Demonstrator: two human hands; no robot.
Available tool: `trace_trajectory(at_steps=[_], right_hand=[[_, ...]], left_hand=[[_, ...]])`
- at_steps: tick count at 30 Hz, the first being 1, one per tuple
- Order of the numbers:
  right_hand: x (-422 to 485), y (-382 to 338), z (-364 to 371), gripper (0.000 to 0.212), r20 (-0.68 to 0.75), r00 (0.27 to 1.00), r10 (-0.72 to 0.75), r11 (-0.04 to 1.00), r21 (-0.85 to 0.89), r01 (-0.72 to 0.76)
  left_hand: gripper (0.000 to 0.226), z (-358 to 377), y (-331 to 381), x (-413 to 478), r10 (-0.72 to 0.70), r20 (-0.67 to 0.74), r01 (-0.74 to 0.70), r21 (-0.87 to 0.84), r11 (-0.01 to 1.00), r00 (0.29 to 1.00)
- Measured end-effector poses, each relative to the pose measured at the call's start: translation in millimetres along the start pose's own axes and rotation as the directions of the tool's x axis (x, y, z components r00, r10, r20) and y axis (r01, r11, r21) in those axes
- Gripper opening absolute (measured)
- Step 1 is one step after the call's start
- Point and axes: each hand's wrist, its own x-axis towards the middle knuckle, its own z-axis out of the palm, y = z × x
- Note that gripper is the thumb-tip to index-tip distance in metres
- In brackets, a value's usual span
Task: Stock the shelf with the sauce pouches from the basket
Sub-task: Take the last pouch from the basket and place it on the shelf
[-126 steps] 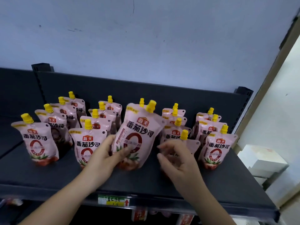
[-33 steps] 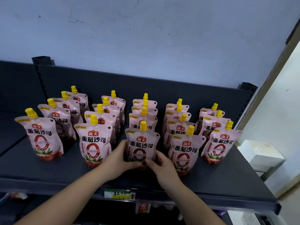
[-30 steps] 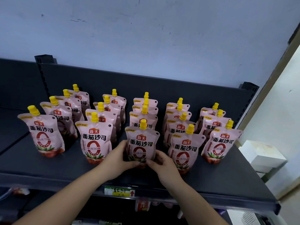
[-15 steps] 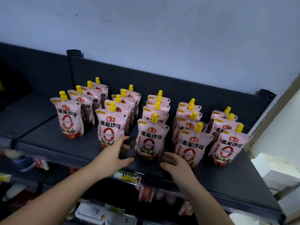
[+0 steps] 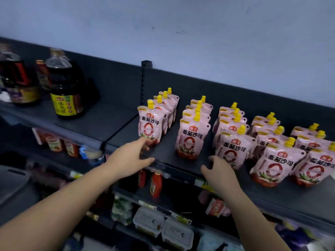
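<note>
Currently standing on the shelf (image 5: 168, 153): five rows of pouches (image 5: 189, 140), roughly seventeen showing. Two bottles (image 5: 66, 87) sitting far left. Left hand (image 5: 129, 160), fingers spread, touching the leftmost pouch; right hand (image 5: 220, 172) hovering loosely curled, gripping nothing.

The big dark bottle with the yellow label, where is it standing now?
In the head view the dark bottle stands on the shelf at far left, beyond the divider from the leftmost sauce pouches.
</note>
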Motion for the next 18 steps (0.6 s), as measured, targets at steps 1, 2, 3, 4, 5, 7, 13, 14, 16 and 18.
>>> trace_trajectory(at_steps=[1,2,3,4,5,7,13,14,16,18], right_hand=[[-3,-21,8,0.042,-0.019,0.999,-0.046,0.999,-0.027,0.046],[-6,-39,15,0.043,-0.028,0.995,-0.095,0.994,-0.065,0.093],[-10,-64,26,0.045,-0.022,0.988,-0.154,0.983,-0.108,0.15],[-14,-85,36,0.048,-0.024,0.977,-0.213,0.967,-0.146,0.207],[-17,-105,43,0.051,-0.028,0.961,-0.274,0.947,-0.182,0.264],[-24,-153,64,0.051,-0.032,0.91,-0.413,0.885,-0.247,0.393],[-32,-268,118,0.051,0.083,0.751,-0.655,0.706,-0.286,0.648],[-31,-283,127,0.05,0.1,0.723,-0.683,0.676,-0.289,0.678],[-29,-309,146,0.045,0.132,0.673,-0.727,0.622,-0.288,0.728],[-24,-334,169,0.044,0.183,0.627,-0.757,0.574,-0.271,0.773]], left_hand=[[0.059,-13,-16,-10,-0.014,-0.007,0.015,0.074,0.997,1.0],[0.059,-23,-27,-16,-0.02,-0.017,0.022,0.15,0.988,1.0],[0.059,-35,-43,-27,-0.032,-0.029,0.038,0.231,0.972,0.999],[0.058,-46,-56,-36,-0.038,-0.044,0.05,0.305,0.951,0.998],[0.056,-54,-67,-43,-0.044,-0.064,0.065,0.369,0.927,0.997],[0.054,-76,-96,-66,-0.095,-0.113,0.137,0.462,0.876,0.989],[0.058,-126,-175,-125,-0.326,-0.241,0.405,0.54,0.737,0.914],[0.057,-133,-188,-135,-0.362,-0.26,0.446,0.536,0.716,0.895],[0.055,-144,-212,-152,-0.435,-0.283,0.518,0.519,0.68,0.855],[0.053,-152,-237,-168,-0.513,-0.302,0.591,0.497,0.635,0.804]])
